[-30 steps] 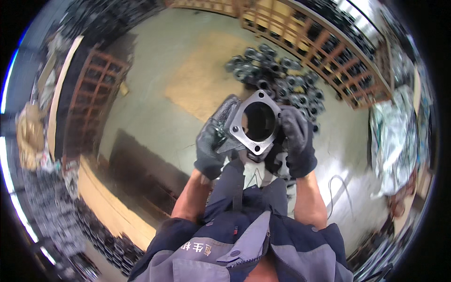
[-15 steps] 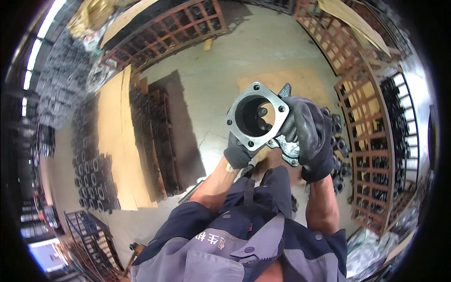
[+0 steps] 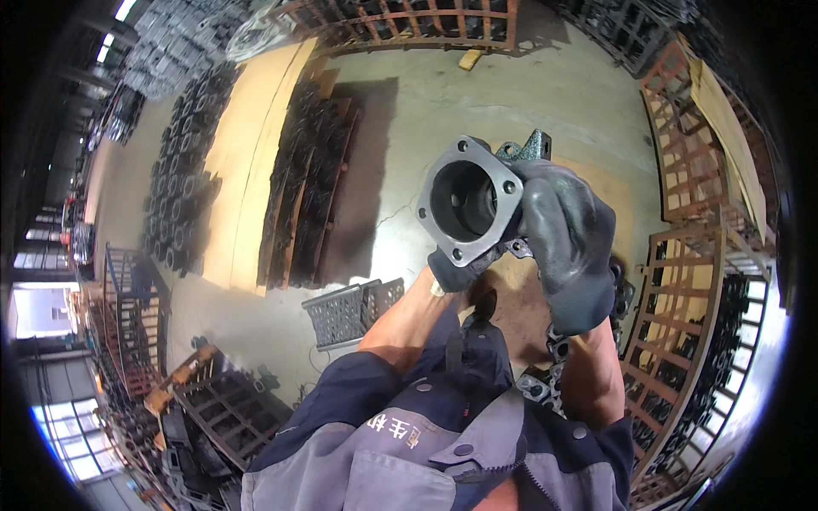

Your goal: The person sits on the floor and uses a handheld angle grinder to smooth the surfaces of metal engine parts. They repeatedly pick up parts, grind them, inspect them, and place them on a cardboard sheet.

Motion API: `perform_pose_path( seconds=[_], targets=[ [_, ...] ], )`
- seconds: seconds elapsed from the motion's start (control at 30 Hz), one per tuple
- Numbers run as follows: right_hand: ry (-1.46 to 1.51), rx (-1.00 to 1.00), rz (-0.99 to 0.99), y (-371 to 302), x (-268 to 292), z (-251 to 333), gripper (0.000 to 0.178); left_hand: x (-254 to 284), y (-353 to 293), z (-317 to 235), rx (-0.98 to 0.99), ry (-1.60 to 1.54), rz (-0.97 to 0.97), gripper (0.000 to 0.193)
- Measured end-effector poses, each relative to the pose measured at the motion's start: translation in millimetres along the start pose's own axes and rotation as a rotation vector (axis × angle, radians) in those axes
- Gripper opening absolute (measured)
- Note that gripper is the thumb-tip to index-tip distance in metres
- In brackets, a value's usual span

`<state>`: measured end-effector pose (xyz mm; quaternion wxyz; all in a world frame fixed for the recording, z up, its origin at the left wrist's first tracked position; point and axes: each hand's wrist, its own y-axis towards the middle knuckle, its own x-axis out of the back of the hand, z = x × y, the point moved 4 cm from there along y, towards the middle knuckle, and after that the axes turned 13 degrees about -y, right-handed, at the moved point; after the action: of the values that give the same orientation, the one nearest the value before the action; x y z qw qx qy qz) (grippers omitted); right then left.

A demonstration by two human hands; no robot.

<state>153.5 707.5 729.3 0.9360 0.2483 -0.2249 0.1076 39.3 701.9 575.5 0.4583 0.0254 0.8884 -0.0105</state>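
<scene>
A metal casting (image 3: 436, 228) with a machined square flange, bolt holes at its corners and a wide round bore is held up in front of my body. Its flange faces up toward me, slightly tilted, and a dark, rough lug (image 3: 537, 146) sticks out at its far right. My right hand (image 3: 567, 243), in a black glove, grips its right side with bent fingers. From below, my left hand (image 3: 463, 271), gloved too, supports the near side; the flange hides most of its fingers.
Left stands a stack of dark castings with a tan board (image 3: 256, 162) on it. Rust-coloured metal cages (image 3: 673, 324) line the right side. More castings (image 3: 537, 387) lie by my right leg. A grey slotted panel (image 3: 349, 311) lies on the floor near my left forearm.
My view has turned, so the surroundings sit differently. The casting has tilted; floor no longer shows through its bore. Both hands stay on it, and my right-hand grip has shifted.
</scene>
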Motion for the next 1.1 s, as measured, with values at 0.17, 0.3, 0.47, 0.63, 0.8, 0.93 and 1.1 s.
perform_pose_path(
  seconds=[0.17, 0.3, 0.47, 0.63, 0.8, 0.93, 1.1],
  targets=[
    [-0.029, 0.054, 0.144, 37.1, -40.9, 21.2, 0.016, 9.6, 7.2, -19.2, -0.007, -0.264, -0.03, 0.031],
    [-0.198, 0.155, 0.163, 60.9, -83.4, 34.6, 0.016, 34.5, 12.2, -45.8, -0.032, -0.387, -0.074, 0.033],
    [-0.273, 0.14, 0.214, 96.6, -136.1, 49.9, 0.021, 71.3, 20.3, -92.7, -0.071, -0.49, -0.117, 0.034],
    [-0.306, 0.272, 0.176, 131.9, -186.8, 52.8, 0.019, 105.3, 21.0, -136.3, -0.084, -0.622, -0.183, 0.036],
    [-0.253, 0.318, 0.118, 164.4, -229.9, 52.3, 0.014, 131.7, 17.9, -164.4, -0.094, -0.747, -0.248, 0.038],
    [-0.114, 0.172, 0.215, 183.4, -262.1, 42.5, 0.014, 149.3, 15.4, -184.4, -0.133, -0.821, -0.288, 0.04],
    [-0.036, -0.034, 0.384, 200.7, -299.9, 38.5, 0.017, 174.2, 11.8, -208.6, -0.192, -0.843, -0.367, 0.041]
  ],
)
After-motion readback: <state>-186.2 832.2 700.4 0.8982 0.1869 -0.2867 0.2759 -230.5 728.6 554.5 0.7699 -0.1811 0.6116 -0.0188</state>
